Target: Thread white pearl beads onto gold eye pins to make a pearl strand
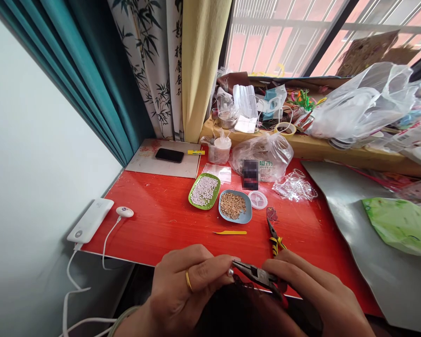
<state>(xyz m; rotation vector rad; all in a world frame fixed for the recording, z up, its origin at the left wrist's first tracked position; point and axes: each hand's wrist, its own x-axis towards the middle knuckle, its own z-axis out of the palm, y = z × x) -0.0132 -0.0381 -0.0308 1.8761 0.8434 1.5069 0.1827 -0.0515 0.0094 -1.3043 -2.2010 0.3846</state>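
My left hand, with a gold ring on one finger, pinches a small pearl bead between thumb and fingertips. My right hand grips long-nose pliers with dark jaws and red on the handles. The jaw tips meet my left fingertips just above the bead. Thin dark strands hang below the bead; what they belong to is unclear. Beyond my right hand lies a second pair of pliers with yellow-and-black handles. Yellow tweezers rest on the red table.
A green tray holds pale beads, and a blue tray holds gold ones. Near them are a round clear lid and plastic bags. A phone lies on a board at the back; a white power bank sits left.
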